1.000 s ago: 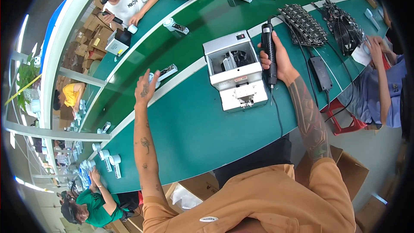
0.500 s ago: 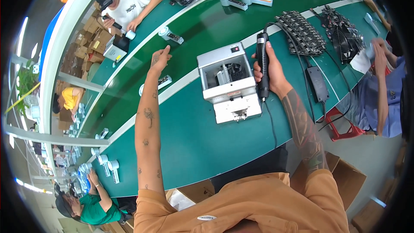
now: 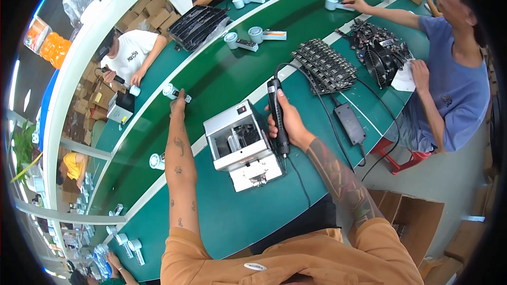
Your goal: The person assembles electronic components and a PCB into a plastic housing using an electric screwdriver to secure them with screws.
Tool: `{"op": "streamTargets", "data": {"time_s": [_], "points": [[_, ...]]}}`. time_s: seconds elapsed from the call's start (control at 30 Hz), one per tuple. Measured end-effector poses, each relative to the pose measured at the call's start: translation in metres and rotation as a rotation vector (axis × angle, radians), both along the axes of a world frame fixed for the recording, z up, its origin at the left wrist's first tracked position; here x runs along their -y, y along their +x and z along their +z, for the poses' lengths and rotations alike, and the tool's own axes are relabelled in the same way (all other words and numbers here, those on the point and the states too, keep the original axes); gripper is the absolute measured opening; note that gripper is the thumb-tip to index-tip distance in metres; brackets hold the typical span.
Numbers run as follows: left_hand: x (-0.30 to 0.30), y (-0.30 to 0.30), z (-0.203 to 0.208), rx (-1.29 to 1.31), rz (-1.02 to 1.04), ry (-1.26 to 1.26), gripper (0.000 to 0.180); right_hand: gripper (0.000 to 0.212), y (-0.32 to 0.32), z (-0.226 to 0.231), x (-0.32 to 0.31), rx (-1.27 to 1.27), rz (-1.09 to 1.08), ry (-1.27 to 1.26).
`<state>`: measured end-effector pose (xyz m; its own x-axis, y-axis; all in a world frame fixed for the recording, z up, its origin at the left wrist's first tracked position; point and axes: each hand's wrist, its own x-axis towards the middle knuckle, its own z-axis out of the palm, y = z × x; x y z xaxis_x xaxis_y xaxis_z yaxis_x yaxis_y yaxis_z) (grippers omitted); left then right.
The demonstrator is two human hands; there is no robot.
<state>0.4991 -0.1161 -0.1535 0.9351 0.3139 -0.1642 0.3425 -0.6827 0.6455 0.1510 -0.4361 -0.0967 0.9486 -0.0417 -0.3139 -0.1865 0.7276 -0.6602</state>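
**Screwdriver (image 3: 275, 104) in right hand (image 3: 290, 121); left hand (image 3: 179, 103) at handset (image 3: 170, 91)**

The right hand is wrapped around the black screwdriver, tip toward the near side. The left arm extends to the far left, over the green belt (image 3: 134, 153), with the hand at the pale-blue handset lying there; whether the fingers grip it cannot be determined. A silver machine (image 3: 221, 155) stands on the table (image 3: 227, 224) just left of the screwdriver. Farther right lie a black adapter (image 3: 350, 124) and a stack of metal parts (image 3: 325, 66). Beyond, at right, a seated co-worker (image 3: 449, 74) touches another handset (image 3: 332, 3).

Cartons (image 3: 155, 15) sit piled beyond the green bench (image 3: 227, 219); a red stool (image 3: 405, 162) stands on grey floor (image 3: 458, 177).
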Motion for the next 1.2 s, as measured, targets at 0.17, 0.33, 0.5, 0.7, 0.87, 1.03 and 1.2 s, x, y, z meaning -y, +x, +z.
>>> {"op": "streamTargets", "data": {"time_s": [0.17, 0.33, 0.5, 0.7, 0.87, 1.03, 1.2], "points": [[0.000, -0.036, 0.030, -0.034, -0.088, -0.149, 0.056, 0.066, 0.004, -0.002, -0.002, 0.001, 0.025, 0.039], [-0.004, -0.060, 0.050, -0.011, -0.036, -0.062, 0.055, 0.067, -0.002, 0.004, -0.003, 0.026, -0.013, 0.008], [-0.021, -0.099, 0.068, 0.037, -0.003, -0.072, 0.048, 0.067, -0.002, 0.004, -0.006, 0.033, 0.011, 0.044], [-0.037, -0.223, 0.121, 0.028, -0.224, -0.241, 0.039, 0.065, 0.000, 0.011, -0.006, -0.020, -0.027, -0.055], [-0.055, -0.368, 0.130, 0.213, -0.317, 0.018, 0.029, 0.065, -0.002, 0.012, -0.001, -0.022, -0.034, -0.111], [-0.051, -0.489, 0.124, 0.500, -0.368, 0.320, 0.017, 0.064, 0.001, 0.009, -0.002, -0.021, -0.029, -0.139], [-0.005, -0.550, 0.124, 0.378, -0.416, 0.402, 0.027, 0.062, 0.004, 0.010, -0.008, -0.032, -0.127, -0.238]]}}
